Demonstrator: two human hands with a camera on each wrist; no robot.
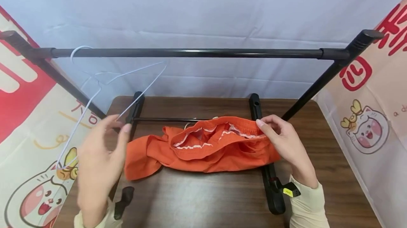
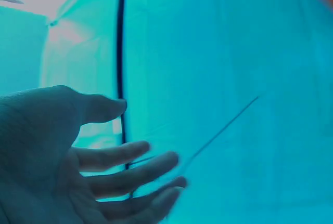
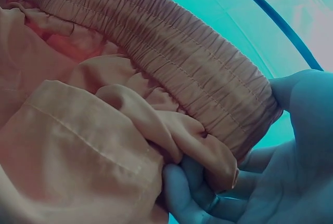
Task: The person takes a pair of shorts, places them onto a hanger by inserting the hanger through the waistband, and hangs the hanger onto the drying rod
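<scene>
A pair of orange pants (image 1: pixel 203 162) with a gathered elastic waistband (image 3: pixel 192 73) lies bunched across the base of a black rack. The waist opening faces up and shows white stitching inside. At the waistband's right end, my right hand (image 1: pixel 286 139) pinches the fabric between thumb and fingers. My left hand (image 1: pixel 101 161) is raised left of the pants, thumb and fingers apart, nothing held between them. Behind it, a white wire hanger (image 1: pixel 92 97) hooks over the rack's top bar (image 1: pixel 197 53); the hand hides part of its lower wire. In the left wrist view the left hand's fingers (image 2: pixel 130 174) look loosely bent.
The rack's uprights (image 1: pixel 313 86) slant up on both sides, and its black feet (image 1: pixel 273 192) stand on a brown wooden table (image 1: pixel 190 192). Pale cloth (image 1: pixel 203 12) hangs behind. Printed banners (image 1: pixel 375 115) flank the table.
</scene>
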